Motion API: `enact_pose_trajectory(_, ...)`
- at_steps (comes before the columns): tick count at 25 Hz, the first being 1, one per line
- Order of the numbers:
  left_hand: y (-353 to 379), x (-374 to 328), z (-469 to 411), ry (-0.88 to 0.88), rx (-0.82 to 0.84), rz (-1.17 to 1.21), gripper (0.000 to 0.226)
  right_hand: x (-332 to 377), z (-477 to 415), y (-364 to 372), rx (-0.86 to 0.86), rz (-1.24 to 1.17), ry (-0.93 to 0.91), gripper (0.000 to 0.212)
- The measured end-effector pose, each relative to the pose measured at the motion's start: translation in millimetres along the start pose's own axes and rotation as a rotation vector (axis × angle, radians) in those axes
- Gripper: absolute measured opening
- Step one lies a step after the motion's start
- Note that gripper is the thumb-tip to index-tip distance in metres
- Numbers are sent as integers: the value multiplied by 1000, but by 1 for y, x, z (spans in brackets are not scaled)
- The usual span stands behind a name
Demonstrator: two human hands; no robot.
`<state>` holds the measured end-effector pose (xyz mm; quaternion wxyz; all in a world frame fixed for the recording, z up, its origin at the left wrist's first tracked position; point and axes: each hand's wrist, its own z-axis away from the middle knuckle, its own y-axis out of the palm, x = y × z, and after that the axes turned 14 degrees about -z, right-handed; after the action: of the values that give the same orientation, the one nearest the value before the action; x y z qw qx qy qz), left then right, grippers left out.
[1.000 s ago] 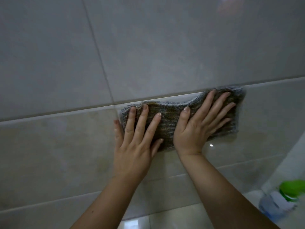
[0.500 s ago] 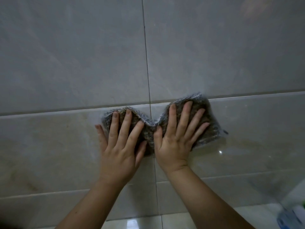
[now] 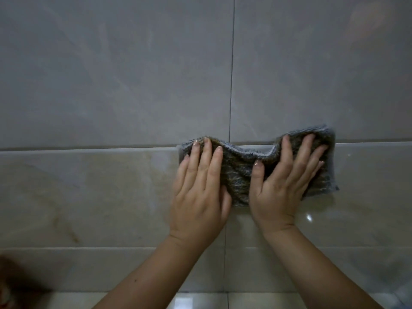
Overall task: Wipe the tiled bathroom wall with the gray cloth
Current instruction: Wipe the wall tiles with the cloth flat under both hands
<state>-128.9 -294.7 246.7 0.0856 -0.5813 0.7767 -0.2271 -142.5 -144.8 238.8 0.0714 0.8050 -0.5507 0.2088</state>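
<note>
Two hands: both laid flat on the gray cloth point(image 3: 238, 175), pressing it against the tiled wall point(image 3: 111, 74).
Landmark: vertical grout line point(image 3: 231, 85), thin and dark, running down the wall.
Cloth, place: straddling the vertical grout line, shorter part to its left and longer part to its right; spread over the horizontal seam point(image 3: 89, 149) that crosses the line.
Cloth, relative to fingers: trapped under the fingers of both hands; top edge just past the fingertips at either end, sagging in a dip just right of the line, between the hands; bare middle strip visible between the two hands.
Left hand point(image 3: 200, 192): left of the grout line; fingers point(image 3: 206, 159) straight and close together, tips near the cloth's upper left corner.
Right hand point(image 3: 278, 186): right of the grout line; fingers point(image 3: 287, 152) straight and fanned apart, thumb pointing up beside the dip.
Cloth, material: fuzzy pile, mottled gray-brown, paler gray fringe along the edges; long rectangle with a wavy top edge.
Wall, material: large glossy gray tiles above the seam, beige marbled tiles below; small glint of light right of the line, under the right hand.
Lower corner, far left of the line: dark reddish blur, not identifiable.
</note>
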Motion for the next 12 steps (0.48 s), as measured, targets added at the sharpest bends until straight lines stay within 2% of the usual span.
enact_pose_trajectory(5,16,-10,3,-14,85,13,77,-5,2,-7,58,12,-11,58)
enact_pose_trajectory(9,22,-8,-8,-63,2,47,64,-4,-6,-4,24,41,8,62)
enact_pose_trajectory(12,32,-1,-16,-59,-37,-22,59,7,-12,11,-38,89,58,66)
